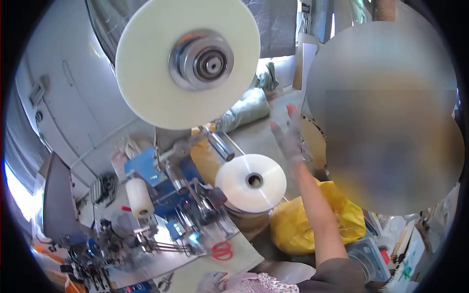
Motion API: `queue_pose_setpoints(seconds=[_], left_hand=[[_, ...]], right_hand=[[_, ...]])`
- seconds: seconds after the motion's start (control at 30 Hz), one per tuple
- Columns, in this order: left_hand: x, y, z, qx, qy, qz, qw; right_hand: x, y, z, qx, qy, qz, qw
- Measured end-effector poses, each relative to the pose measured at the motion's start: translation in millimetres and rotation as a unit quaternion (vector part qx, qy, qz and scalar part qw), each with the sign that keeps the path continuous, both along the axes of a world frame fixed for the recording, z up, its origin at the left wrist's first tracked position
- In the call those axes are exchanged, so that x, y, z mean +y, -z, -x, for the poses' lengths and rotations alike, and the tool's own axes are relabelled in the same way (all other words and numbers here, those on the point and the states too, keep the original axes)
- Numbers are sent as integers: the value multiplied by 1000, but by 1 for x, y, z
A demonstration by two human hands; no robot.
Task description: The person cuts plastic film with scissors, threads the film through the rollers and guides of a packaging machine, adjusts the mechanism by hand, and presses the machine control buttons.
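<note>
My right hand (289, 137), in a grey glove with bare fingertips, is raised with its fingers spread and holds nothing. It is right of a large white roll (250, 183) that lies flat, and above a yellow plastic bag (293, 227). My left hand (211, 282), also gloved, is low at the bottom edge beside patterned cloth (264, 284); its fingers are too unclear to read. Red-handled scissors (222, 251) lie on the table just above it. A big cream disc (146, 58) on a metal hub fills the top.
A machine with metal rods (168, 246) and a white spool (139, 198) stands at the left on the table (244, 249). Dark scissors (165, 282) lie at its front edge. A fan (364, 263) is at lower right. A blurred area covers the upper right.
</note>
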State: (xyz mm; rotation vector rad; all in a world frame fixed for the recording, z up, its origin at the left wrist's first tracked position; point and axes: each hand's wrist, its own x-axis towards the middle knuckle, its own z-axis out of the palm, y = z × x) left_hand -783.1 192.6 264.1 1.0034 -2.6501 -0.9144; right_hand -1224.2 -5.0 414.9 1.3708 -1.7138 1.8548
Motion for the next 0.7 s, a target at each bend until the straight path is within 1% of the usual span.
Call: queue_pose_setpoints(seconds=[0.03,0.07,0.1,0.13,0.17,0.2,0.27,0.3,0.33,0.37,0.4,0.43,0.47,0.5,0.53,0.57,0.6,0.63,0.67,0.7], left_hand=[[1,-19,-1,-20,-61,-40,997],[-1,-30,-4,-21,-57,-32,998],[-2,-38,-6,7,-81,-44,996],[-2,-46,-9,33,-106,-58,992],[-3,-55,-11,30,-104,-56,993],[-5,-67,-12,48,-118,-77,989],[-12,-89,-16,62,-136,-97,984],[-19,-99,-20,66,-115,-85,988],[-25,-109,-22,71,-93,-73,990],[-31,-120,-22,70,-94,-75,990],[-37,-130,-22,90,-90,-50,991],[-43,-140,-21,110,-86,-25,990],[-49,-150,-19,107,-86,-27,990],[-55,-158,-17,100,-78,0,992],[-61,-167,-16,93,-68,28,993],[-65,-176,-16,92,-64,26,993],[-70,-184,-16,39,-89,-32,995],[-73,-190,-13,-13,-112,-89,990],[-76,-196,-9,-13,-108,-89,990],[-79,-202,-4,-2,-102,-78,992]], right_hand=[[-14,-28,-5,30,19,-8,999],[-28,-50,-7,60,39,-19,997],[-49,-61,-1,58,43,-14,997],[-74,-66,7,81,53,-7,995],[-90,-70,10,102,61,0,993],[-99,-74,9,98,61,1,993],[-113,-78,5,-16,-27,11,999],[-118,-77,2,-64,-37,32,997],[-124,-74,5,-65,-38,31,997],[-129,-71,9,-100,-61,-1,993],[-135,-68,13,-135,-84,-33,987],[-140,-65,16,-136,-85,-36,986],[-144,-61,19,-114,-94,-20,989],[-146,-58,22,-93,-102,-4,990],[-143,-57,24,-96,-99,-6,990],[-141,-57,26,-9,-55,39,998],[-139,-59,30,80,-10,83,993],[-136,-60,34,65,-56,89,992],[-133,-60,37,49,-101,94,989],[-114,-73,31,-7,-183,87,979]])
